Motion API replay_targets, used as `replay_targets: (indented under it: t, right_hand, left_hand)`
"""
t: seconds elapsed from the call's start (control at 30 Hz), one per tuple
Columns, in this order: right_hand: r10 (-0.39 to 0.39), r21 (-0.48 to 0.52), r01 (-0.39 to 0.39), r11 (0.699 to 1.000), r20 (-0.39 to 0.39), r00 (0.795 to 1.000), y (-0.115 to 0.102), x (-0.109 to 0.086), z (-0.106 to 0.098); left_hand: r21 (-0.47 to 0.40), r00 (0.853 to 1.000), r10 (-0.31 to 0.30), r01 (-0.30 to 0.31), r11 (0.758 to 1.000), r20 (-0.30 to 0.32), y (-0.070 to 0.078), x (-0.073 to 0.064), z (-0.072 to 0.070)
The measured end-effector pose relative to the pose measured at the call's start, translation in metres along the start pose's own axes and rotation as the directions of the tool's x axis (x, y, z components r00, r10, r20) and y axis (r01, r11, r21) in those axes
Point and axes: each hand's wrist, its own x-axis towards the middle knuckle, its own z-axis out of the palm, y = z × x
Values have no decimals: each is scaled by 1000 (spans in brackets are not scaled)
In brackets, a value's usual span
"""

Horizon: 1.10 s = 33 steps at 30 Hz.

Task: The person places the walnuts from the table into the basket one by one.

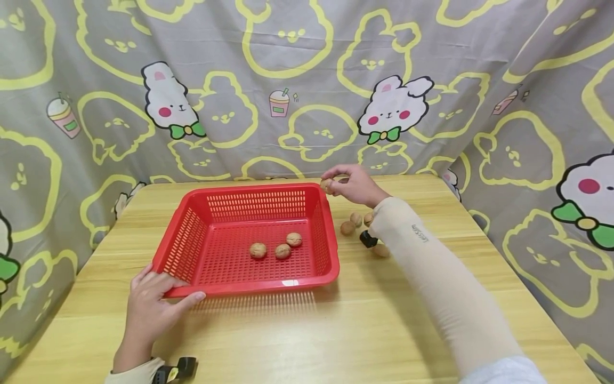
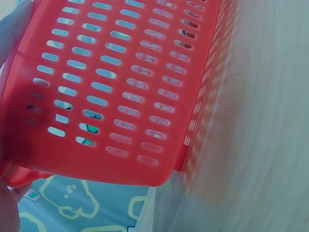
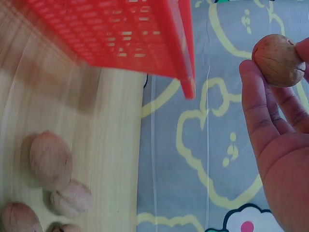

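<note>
Held walnut (image 1: 326, 186): up off the table, by the far right corner of the basket; right wrist view has it apart from the rim, can't judge height exactly. Right hand (image 1: 357, 185) pinches it between thumb and fingertips, spread only as wide as the nut; light fingertip hold, I'd say because it's small and round and that leaves the palm out of the way. Red plastic basket (image 1: 249, 289) sits left of centre on the wood-grain table (image 1: 268, 341), toward its far edge, mouth up. Three walnuts (image 1: 258, 250) on its slotted floor, nearer the near rim and right of middle; the right-hand two sit close together. Left hand (image 1: 153, 304) grips the near left corner: fingers curled over the rim, thumb along the outside of the near side. Probably steadying it, since it's light plastic. Loose walnuts (image 1: 347, 228) lie on the table right of the basket, bunched by the right forearm sleeve (image 1: 441, 277); at least four, sleeve may hide more. Within easy reach of that hand there. Black wrist camera (image 1: 368, 239) shows among them from above. Cartoon-print curtain (image 1: 288, 48) hangs behind the table's far edge.
</note>
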Motion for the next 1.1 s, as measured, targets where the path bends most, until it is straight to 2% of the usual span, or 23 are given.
replay_targets:
  t: [0.4, 0.67, 1.1]
  right_hand:
    - [-45, -16, 46, 999, 46, 998, -18, 10, 14]
    - [-60, 17, 59, 998, 59, 996, -29, 14, 24]
    - [-101, 37, 98, 994, 77, 992, -41, 20, 50]
  left_hand:
    - [3, 1000, -2, 2, 1000, -7, 0, -1, 0]
    - [8, 1000, -4, 4, 1000, -8, 0, -1, 0]
    - [3, 1000, -10, 10, 1000, -2, 1, -1, 1]
